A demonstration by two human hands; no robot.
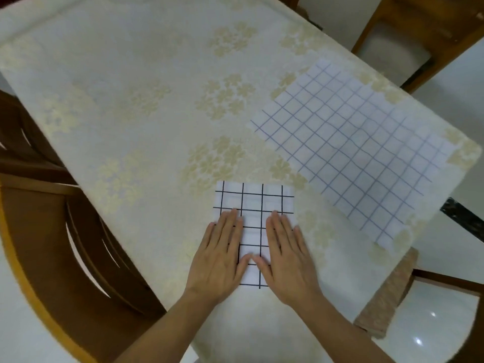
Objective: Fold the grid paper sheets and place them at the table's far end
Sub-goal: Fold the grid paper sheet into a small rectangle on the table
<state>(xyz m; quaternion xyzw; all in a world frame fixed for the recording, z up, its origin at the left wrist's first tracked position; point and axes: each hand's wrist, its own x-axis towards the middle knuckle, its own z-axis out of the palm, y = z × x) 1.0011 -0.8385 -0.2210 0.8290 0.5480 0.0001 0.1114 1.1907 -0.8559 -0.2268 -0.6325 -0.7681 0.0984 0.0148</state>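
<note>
Both flat hands, left hand and right hand, press the light, limp folded grid sheet near the tabletop's near edge, best pinched at its edges.

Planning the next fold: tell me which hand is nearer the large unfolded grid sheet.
Right. The right hand presses the folded grid paper on the side toward the large unfolded grid sheet; the left hand presses its far side.

The folded sheet is white with a black grid; the open sheet shows blue lines; the tablecloth is cream with pale-gold flowers.
</note>
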